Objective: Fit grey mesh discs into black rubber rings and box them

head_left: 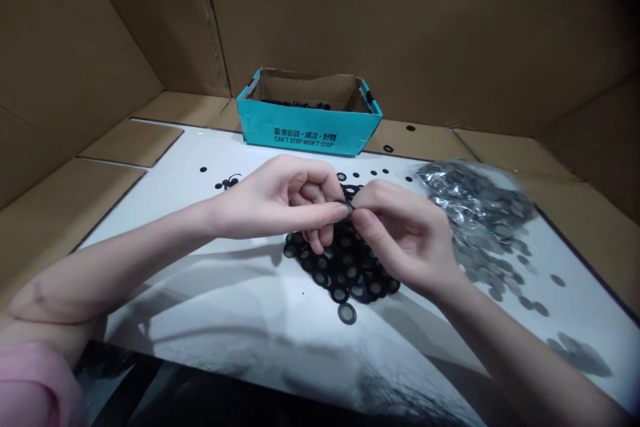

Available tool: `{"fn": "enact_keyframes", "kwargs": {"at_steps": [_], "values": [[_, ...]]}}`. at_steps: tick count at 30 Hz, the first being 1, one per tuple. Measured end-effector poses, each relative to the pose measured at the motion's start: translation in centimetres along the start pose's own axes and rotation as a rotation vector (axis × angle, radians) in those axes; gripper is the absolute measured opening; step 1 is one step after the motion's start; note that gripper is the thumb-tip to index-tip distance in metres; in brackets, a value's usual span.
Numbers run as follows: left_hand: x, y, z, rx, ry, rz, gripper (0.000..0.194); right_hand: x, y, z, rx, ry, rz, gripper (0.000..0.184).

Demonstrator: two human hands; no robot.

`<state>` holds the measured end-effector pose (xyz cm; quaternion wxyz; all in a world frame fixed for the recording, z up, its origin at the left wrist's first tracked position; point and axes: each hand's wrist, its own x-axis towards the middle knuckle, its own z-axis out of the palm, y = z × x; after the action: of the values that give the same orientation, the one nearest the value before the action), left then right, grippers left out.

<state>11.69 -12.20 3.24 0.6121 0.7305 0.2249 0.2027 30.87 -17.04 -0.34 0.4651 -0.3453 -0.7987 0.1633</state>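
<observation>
My left hand (300, 200) and my right hand (400, 227) meet fingertip to fingertip over the middle of the table. Both pinch a small dark ring-like piece (349, 205) between thumb and forefinger; most of it is hidden by the fingers. Below them lies a pile of black rings with grey centres (345, 267), partly covered by the hands. One such ring (347, 313) lies apart at the near side of the pile.
A turquoise box (310, 123) holding black pieces stands at the back. To the right, a clear plastic bag (475, 193) of grey discs spills loose discs (490, 263) onto the white tabletop (200, 293). Small black dots (227, 183) lie at left. Cardboard walls (400, 27) enclose the table.
</observation>
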Motion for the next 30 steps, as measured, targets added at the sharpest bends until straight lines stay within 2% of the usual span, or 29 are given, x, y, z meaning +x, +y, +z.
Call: {"fn": "enact_keyframes", "kwargs": {"at_steps": [3, 6, 8, 11, 14, 16, 20, 27, 30], "values": [[0.1, 0.1, -0.4, 0.003, -0.034, -0.017, 0.013, -0.1, -0.1, 0.4, -0.006, 0.036, 0.014, 0.018], [0.2, 0.3, -1.0, 0.070, -0.116, -0.060, 0.014, -0.1, -0.3, 0.8, -0.016, 0.079, 0.029, 0.018], [0.2, 0.3, -1.3, 0.135, -0.157, -0.083, 0.014, 0.0, -0.3, 0.9, -0.027, 0.040, 0.009, 0.018], [0.3, 0.2, -1.5, 0.269, -0.096, -0.030, 0.010, 0.3, -0.2, 0.5, -0.086, -0.064, -0.039, 0.017], [0.4, -0.1, -1.3, 0.361, 0.018, 0.091, 0.008, 0.6, 0.1, 0.0, -0.117, -0.092, -0.041, 0.018], [0.4, -0.2, -1.1, 0.335, 0.028, 0.119, 0.010, 0.6, 0.3, -0.2, -0.103, -0.099, -0.027, 0.020], [0.4, -0.4, -0.5, 0.175, -0.007, 0.070, 0.011, 0.4, 0.6, -0.2, -0.083, -0.084, -0.025, 0.021], [0.3, 0.1, 0.5, 0.029, 0.092, 0.040, 0.012, 0.1, 0.4, 0.3, -0.046, 0.031, -0.015, 0.021], [0.3, 0.3, 0.2, 0.030, 0.076, 0.016, 0.012, 0.0, 0.1, 0.5, -0.045, 0.080, -0.016, 0.019]]}}
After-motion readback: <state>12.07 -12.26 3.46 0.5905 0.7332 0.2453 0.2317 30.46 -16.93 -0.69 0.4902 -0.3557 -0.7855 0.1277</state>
